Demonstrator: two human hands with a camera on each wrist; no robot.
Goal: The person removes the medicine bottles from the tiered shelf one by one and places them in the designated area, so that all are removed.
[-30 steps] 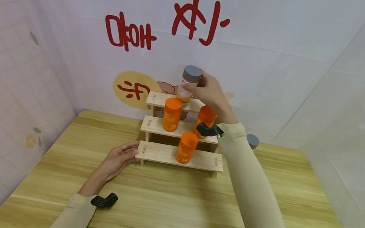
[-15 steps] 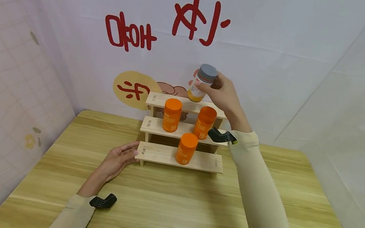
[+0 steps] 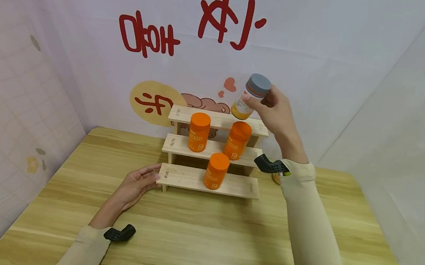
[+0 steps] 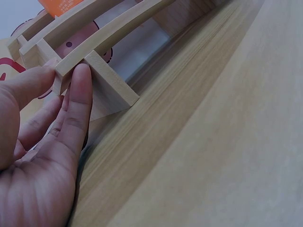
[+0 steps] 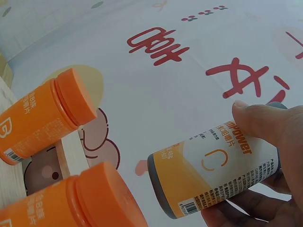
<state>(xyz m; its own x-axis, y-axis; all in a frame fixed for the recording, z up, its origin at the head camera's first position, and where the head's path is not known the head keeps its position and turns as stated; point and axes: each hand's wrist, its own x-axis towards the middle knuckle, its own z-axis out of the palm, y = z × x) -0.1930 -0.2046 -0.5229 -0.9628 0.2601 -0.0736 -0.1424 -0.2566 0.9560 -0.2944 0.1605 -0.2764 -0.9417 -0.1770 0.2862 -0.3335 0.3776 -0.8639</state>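
Note:
My right hand (image 3: 278, 112) grips a grey-capped vitamin bottle (image 3: 245, 103) with a white and yellow label, thumb across its front. It is tilted, its base close over the right part of the wooden tiered shelf's (image 3: 183, 175) top step. In the right wrist view the vitamin bottle (image 5: 218, 165) shows a large C. My left hand (image 3: 136, 187) pinches the left end of the lowest step; the left wrist view has the thumb (image 4: 35, 82) at the board's end and a finger under it. Two orange bottles (image 3: 198, 133) (image 3: 237, 141) stand on the middle step, another orange bottle (image 3: 216, 171) on the lowest.
The shelf stands on a wood-grain table (image 3: 184, 235), in front of a white wall sheet (image 3: 304, 64) with red lettering. Part of another bottle (image 3: 276, 178) shows on the table behind the right sleeve (image 3: 315, 238).
My right hand has carried the vitamin bottle rightward along the top step, and the bottle has gone from nearly upright to tilted. My left hand keeps its place on the shelf.

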